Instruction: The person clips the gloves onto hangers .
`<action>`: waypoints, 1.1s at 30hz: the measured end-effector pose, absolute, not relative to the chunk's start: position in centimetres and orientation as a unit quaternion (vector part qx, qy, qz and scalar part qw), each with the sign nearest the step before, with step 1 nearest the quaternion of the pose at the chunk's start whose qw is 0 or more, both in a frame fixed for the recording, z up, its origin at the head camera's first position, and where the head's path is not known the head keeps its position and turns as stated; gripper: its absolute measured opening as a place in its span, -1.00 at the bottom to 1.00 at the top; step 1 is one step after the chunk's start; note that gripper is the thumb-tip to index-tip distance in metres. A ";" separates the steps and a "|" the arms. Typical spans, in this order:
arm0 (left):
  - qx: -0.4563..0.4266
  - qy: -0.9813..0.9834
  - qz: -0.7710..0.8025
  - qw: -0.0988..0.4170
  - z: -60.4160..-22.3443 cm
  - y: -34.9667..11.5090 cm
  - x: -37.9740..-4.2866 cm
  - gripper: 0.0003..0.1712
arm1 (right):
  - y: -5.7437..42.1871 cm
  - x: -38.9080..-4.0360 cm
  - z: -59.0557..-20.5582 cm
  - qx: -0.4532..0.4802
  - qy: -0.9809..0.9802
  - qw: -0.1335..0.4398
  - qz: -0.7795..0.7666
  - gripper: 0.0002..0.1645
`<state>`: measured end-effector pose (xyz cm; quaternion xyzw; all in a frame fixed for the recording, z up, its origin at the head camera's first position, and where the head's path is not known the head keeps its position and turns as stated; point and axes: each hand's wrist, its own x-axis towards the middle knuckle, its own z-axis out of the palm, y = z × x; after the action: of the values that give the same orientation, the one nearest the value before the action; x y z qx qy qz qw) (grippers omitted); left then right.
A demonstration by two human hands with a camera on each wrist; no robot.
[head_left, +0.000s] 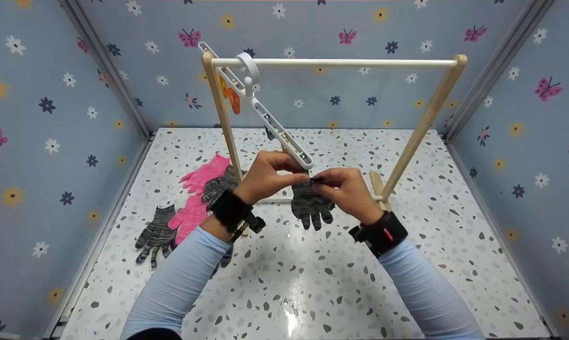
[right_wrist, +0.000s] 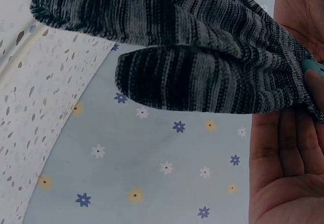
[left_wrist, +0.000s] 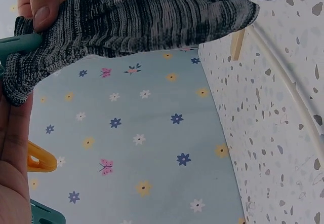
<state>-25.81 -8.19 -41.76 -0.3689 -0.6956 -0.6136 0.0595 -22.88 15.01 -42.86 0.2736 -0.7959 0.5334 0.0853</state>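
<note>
In the head view a grey-and-black striped knit glove (head_left: 311, 205) hangs fingers down below the low end of a white clip hanger (head_left: 277, 125). My left hand (head_left: 274, 175) is at that end, thumb and fingers holding the glove's cuff. From the other side my right hand (head_left: 345, 191) pinches the cuff between thumb and forefinger. A green clip (left_wrist: 23, 43) sits over the cuff in the left wrist view, and part of a teal clip (right_wrist: 315, 67) shows at the cuff in the right wrist view. Whether the clip bites fully cannot be seen.
The hanger hooks over the white rail (head_left: 350, 62) of a wooden stand and tilts down to the right. Orange clips (head_left: 232, 99) dangle from its high end. Pink gloves (head_left: 192, 217) and striped gloves (head_left: 157, 231) lie at left, partly behind my left arm. Patterned walls enclose the table.
</note>
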 end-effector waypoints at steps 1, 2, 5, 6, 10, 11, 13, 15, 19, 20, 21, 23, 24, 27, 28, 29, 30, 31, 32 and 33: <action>-0.370 -0.696 -0.613 0.060 -41.8 -8.2 -25.8 -0.84 | 15.0 -22.9 -42.9 0.275 -0.795 0.085 0.534 -0.86; -0.370 -0.695 -0.613 0.061 -41.8 -8.2 -25.8 -0.84 | 15.1 -22.9 -42.9 0.276 -0.795 0.084 0.534 -0.86; -0.373 -0.695 -0.611 0.065 -41.8 -8.2 -25.8 -0.83 | 15.2 -22.9 -42.9 0.277 -0.795 0.085 0.533 -0.85; -0.373 -0.695 -0.612 0.065 -41.8 -8.2 -25.8 -0.83 | 15.2 -22.9 -42.9 0.277 -0.796 0.087 0.532 -0.84; -0.371 -0.696 -0.611 0.065 -41.9 -8.1 -25.8 -0.84 | 15.4 -22.9 -43.0 0.276 -0.796 0.089 0.530 -0.84; -0.371 -0.697 -0.611 0.065 -41.9 -8.1 -25.8 -0.84 | 15.5 -22.9 -42.9 0.277 -0.796 0.089 0.530 -0.84; -0.369 -0.698 -0.610 0.064 -41.9 -8.1 -25.7 -0.84 | 15.6 -22.9 -42.9 0.275 -0.797 0.088 0.531 -0.84; -0.368 -0.702 -0.607 0.065 -41.9 -8.1 -25.7 -0.84 | 15.8 -22.8 -42.8 0.272 -0.798 0.087 0.530 -0.84; -0.355 -0.709 -0.607 0.061 -41.8 -8.0 -25.4 -0.84 | 16.1 -22.7 -42.6 0.261 -0.801 0.088 0.531 -0.82; -0.353 -0.710 -0.606 0.060 -41.7 -8.0 -25.4 -0.84 | 16.2 -22.6 -42.6 0.261 -0.801 0.089 0.531 -0.82; -0.351 -0.712 -0.606 0.060 -41.7 -8.0 -25.3 -0.84 | 16.3 -22.6 -42.6 0.260 -0.801 0.089 0.532 -0.81; -0.350 -0.714 -0.603 0.060 -41.7 -7.9 -25.2 -0.84 | 16.6 -22.6 -42.5 0.261 -0.800 0.093 0.532 -0.80; -0.351 -0.714 -0.602 0.061 -41.6 -7.9 -25.2 -0.85 | 16.7 -22.6 -42.5 0.259 -0.801 0.097 0.530 -0.80; -0.355 -0.716 -0.598 0.063 -41.6 -7.8 -25.3 -0.86 | 17.0 -22.6 -42.3 0.250 -0.799 0.106 0.536 -0.80; -0.355 -0.717 -0.597 0.063 -41.6 -7.8 -25.3 -0.86 | 17.1 -22.6 -42.3 0.246 -0.798 0.108 0.540 -0.81; -0.356 -0.717 -0.596 0.063 -41.6 -7.8 -25.3 -0.86 | 17.2 -22.6 -42.2 0.241 -0.795 0.109 0.546 -0.82; -0.356 -0.717 -0.596 0.062 -41.6 -7.7 -25.3 -0.86 | 17.2 -22.6 -42.2 0.238 -0.793 0.110 0.550 -0.82; -0.357 -0.717 -0.595 0.061 -41.5 -7.7 -25.3 -0.86 | 17.2 -22.7 -42.1 0.237 -0.789 0.109 0.557 -0.82; -0.359 -0.717 -0.594 0.060 -41.5 -7.7 -25.3 -0.86 | 17.2 -22.8 -42.0 0.236 -0.785 0.108 0.562 -0.81; -0.360 -0.717 -0.594 0.059 -41.5 -7.7 -25.4 -0.86 | 17.3 -22.9 -41.9 0.237 -0.781 0.109 0.567 -0.81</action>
<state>-25.35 -7.66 -41.49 -0.3601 -0.7169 -0.5941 0.0590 -22.86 17.26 -41.91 0.2368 -0.7812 0.5673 0.1087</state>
